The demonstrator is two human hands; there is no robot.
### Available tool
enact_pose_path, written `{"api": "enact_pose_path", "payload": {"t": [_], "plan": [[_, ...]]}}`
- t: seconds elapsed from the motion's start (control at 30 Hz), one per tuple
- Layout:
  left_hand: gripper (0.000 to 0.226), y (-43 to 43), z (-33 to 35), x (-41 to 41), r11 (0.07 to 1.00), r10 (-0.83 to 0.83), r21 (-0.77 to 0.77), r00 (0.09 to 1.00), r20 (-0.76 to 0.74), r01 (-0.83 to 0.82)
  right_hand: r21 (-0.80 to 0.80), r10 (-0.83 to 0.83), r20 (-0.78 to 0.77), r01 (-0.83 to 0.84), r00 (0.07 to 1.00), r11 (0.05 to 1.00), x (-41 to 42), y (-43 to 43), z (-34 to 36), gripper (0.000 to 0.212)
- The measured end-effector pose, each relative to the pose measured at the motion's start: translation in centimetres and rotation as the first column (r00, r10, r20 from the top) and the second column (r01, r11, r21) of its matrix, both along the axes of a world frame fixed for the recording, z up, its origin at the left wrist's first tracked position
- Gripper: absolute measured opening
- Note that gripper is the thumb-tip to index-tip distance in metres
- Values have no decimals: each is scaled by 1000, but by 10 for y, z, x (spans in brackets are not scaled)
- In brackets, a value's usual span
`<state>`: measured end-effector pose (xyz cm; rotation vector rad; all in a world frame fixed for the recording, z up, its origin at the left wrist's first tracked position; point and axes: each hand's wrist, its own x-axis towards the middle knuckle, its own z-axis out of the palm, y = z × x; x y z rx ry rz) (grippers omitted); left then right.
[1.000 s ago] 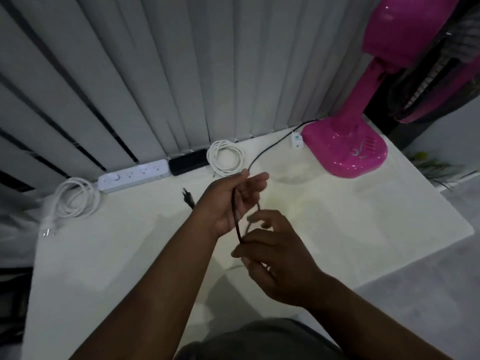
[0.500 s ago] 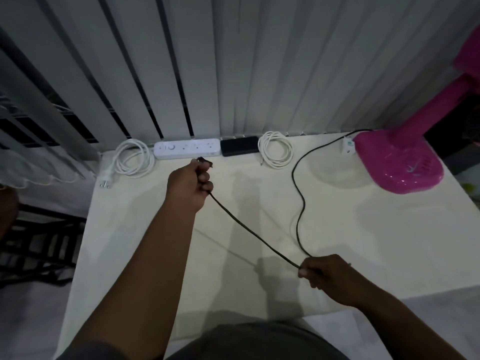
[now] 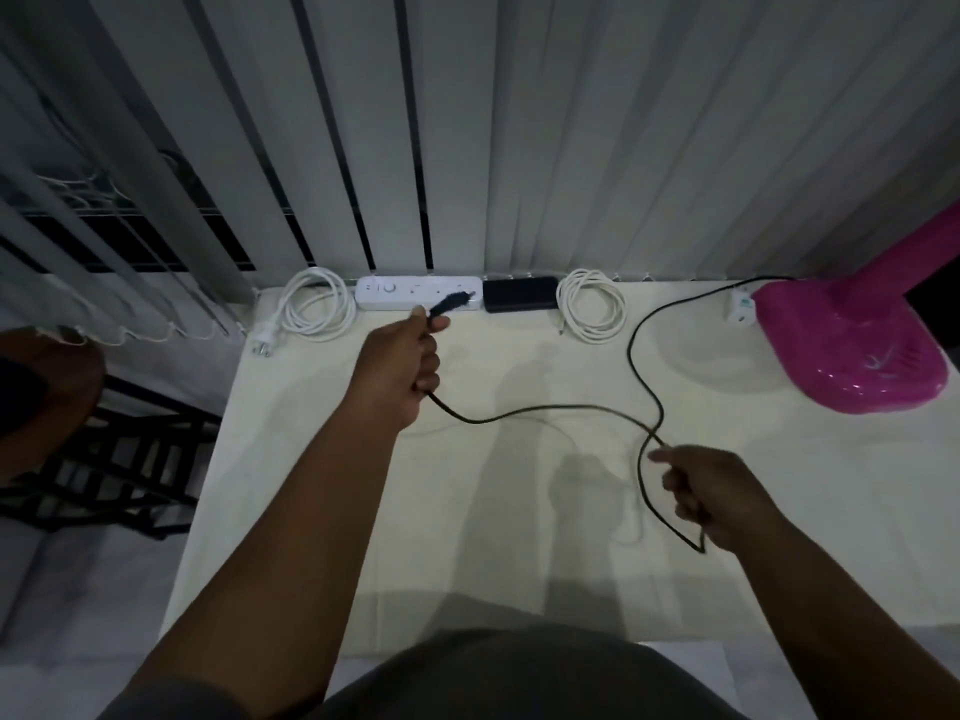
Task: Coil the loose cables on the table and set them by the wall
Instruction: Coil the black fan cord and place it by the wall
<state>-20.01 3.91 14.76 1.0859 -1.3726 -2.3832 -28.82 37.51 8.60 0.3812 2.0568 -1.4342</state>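
Blurring plug — left hand, black cable

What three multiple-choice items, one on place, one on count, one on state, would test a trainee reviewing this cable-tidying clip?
1. Where is the black adapter?
A. by the blinds, right of the power strip
B. on the fan base
C. on the floor

2. How many white coiled cables lie on the table?
A. one
B. two
C. four

3. The black cable is:
A. coiled
B. loose, held by both hands
C. untouched

Answers: 1 A, it sits beside the strip. 2 B, left coil and right coil. 3 B, left hand and right hand hold it, uncoiled.
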Motion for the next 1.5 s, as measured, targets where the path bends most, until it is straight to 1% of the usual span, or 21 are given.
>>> {"api": "enact_pose_path", "payload": {"t": [0.07, 0.13, 0.17, 0.27, 0.4, 0.53, 0.6, 0.7, 0.8, 0.87, 0.9, 0.93, 0.97, 1.03, 1.07, 1.13, 1.2, 1.27, 1.33, 1.4, 1.5], "plan": [[32, 23, -1, 2, 995, -76, -59, 996, 53, 79, -268, -83, -21, 74, 996, 960, 2, -37, 26, 23], [31, 45, -2, 4, 992, -126, -12, 989, 78, 128, -439, -17, -145, -49, 989, 897, 11, -65, 52, 24], [31, 54, -3, 4, 990, -142, 35, 987, 79, 140, -446, 48, -238, -153, 970, 882, 18, -76, 62, 24], [37, 78, -4, 1, 972, -119, 210, 992, 44, 107, -201, 305, -476, -439, 825, 876, 43, -88, 73, 21], [30, 95, 2, -10, 976, 0, 219, 1000, -28, 6, 42, 505, -510, -567, 696, 823, 59, -71, 63, 12], [22, 109, 13, -18, 966, 31, 259, 993, -116, 0, 120, 597, -494, -631, 632, 767, 49, -46, 47, 20], [22, 113, 18, -18, 957, 26, 289, 986, -163, 22, 190, 718, -452, -730, 529, 657, 39, -31, 35, 35], [20, 110, 29, -15, 953, -25, 289, 975, -219, 89, 376, 871, -410, -819, 272, 433, 19, 2, 10, 40], [28, 104, 39, -13, 961, -113, 222, 969, -218, 162, 677, 969, -246, -713, 14, 182, -13, 33, -13, 34], [35, 101, 44, -10, 976, -148, 131, 970, -194, 175, 792, 999, -36, -611, -15, 20, -38, 47, -22, 34], [35, 99, 46, -8, 981, -157, 88, 969, -189, 175, 816, 1000, 23, -577, 6, -15, -51, 52, -24, 34], [35, 97, 47, -7, 983, -167, 49, 968, -187, 179, 824, 997, 47, -567, 60, -5, -63, 55, -23, 33], [34, 95, 48, -5, 982, -181, 17, 967, -182, 187, 800, 983, 22, -592, 185, 94, -72, 55, -18, 31], [33, 95, 46, -5, 980, -200, -18, 968, -150, 200, 644, 853, -135, -610, 504, 462, -87, 46, -5, 24], [33, 98, 44, -6, 981, -195, -16, 972, -129, 194, 544, 754, -230, -561, 615, 624, -92, 39, 3, 22], [32, 109, 38, -11, 987, -157, 5, 984, -82, 158, 361, 514, -409, -383, 754, 850, -97, 21, 25, 22], [32, 123, 31, -18, 995, -100, 23, 994, -32, 101, 77, 212, -474, -199, 854, 977, -93, -2, 47, 23], [33, 137, 26, -27, 998, -53, 23, 999, 2, 53, -205, 20, -400, -110, 916, 973, -81, -26, 67, 21], [31, 150, 25, -36, 999, -35, 15, 999, 8, 35, -337, 41, -381, -180, 924, 924, -62, -44, 81, 17], [30, 161, 24, -44, 1000, -27, 3, 1000, 11, 27, -289, 193, -480, -362, 856, 886, -44, -49, 84, 14], [34, 173, 24, -60, 999, -7, -43, 999, 36, 8, -94, 394, -627, -567, 673, 819, -32, -42, 75, 29]]}}
